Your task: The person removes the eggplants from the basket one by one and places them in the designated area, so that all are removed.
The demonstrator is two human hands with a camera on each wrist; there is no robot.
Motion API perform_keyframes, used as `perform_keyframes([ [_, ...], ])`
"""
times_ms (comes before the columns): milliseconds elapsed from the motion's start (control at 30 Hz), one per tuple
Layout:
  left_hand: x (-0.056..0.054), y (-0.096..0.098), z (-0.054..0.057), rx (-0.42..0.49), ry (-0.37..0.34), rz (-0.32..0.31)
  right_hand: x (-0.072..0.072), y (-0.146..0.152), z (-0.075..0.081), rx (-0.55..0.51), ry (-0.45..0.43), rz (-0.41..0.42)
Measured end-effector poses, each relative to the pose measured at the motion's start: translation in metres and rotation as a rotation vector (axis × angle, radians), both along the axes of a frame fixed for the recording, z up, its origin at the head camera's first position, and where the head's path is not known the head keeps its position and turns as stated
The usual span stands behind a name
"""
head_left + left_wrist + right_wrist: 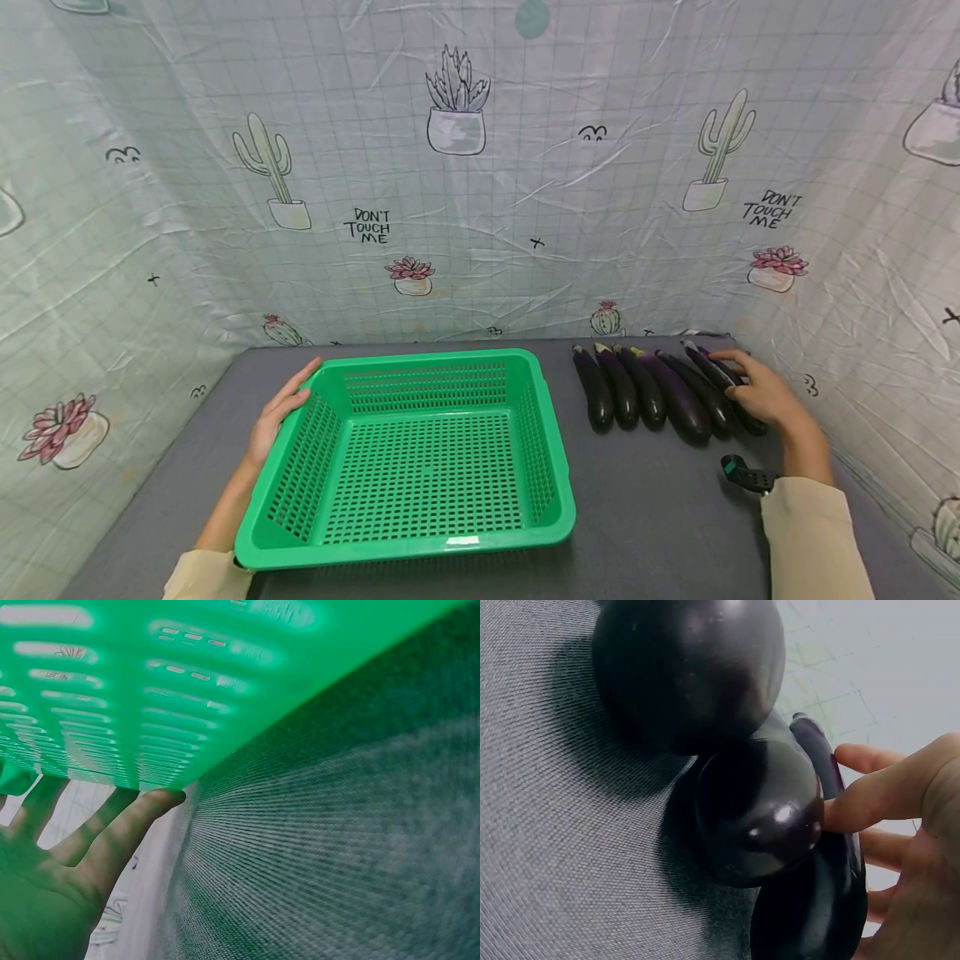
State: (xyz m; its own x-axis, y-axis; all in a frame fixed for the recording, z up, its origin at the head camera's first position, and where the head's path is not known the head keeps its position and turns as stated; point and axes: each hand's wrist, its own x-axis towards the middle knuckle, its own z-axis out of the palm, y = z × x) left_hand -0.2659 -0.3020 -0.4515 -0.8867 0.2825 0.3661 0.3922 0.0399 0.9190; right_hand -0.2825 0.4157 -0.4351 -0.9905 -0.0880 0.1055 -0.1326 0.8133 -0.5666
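A green plastic basket [427, 475] with slotted walls sits on the grey surface, with nothing inside it. My left hand [277, 417] touches its left side near the far corner. In the left wrist view, straight fingers [120, 832] lie against the outer slotted wall. Dark purple eggplants [678, 400] form a row to the right of the basket, stems pointing away. Over the row's right end is my right hand [761, 392]. In the right wrist view, its thumb and fingers pinch the outermost eggplant [810, 907]; another eggplant [757, 817] lies close beside the thumb.
A patterned cloth [480, 208] with cactus drawings hangs behind and along both sides of the grey tabletop [637, 517]. A black strap-like device [746, 475] is worn at the right wrist. Grey surface shows between the basket and my right forearm.
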Motion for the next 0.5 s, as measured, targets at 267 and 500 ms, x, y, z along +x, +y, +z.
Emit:
perform_keyframes([
  [267, -0.0002, 0.0001, -0.0006, 0.007, -0.004, -0.005, -0.0024, 0.0005, -0.0053, -0.011, -0.046, -0.018],
  [500, -0.0017, -0.001, -0.0019, -0.013, 0.015, 0.005, -0.0016, 0.001, -0.0059, -0.008, -0.061, -0.033],
])
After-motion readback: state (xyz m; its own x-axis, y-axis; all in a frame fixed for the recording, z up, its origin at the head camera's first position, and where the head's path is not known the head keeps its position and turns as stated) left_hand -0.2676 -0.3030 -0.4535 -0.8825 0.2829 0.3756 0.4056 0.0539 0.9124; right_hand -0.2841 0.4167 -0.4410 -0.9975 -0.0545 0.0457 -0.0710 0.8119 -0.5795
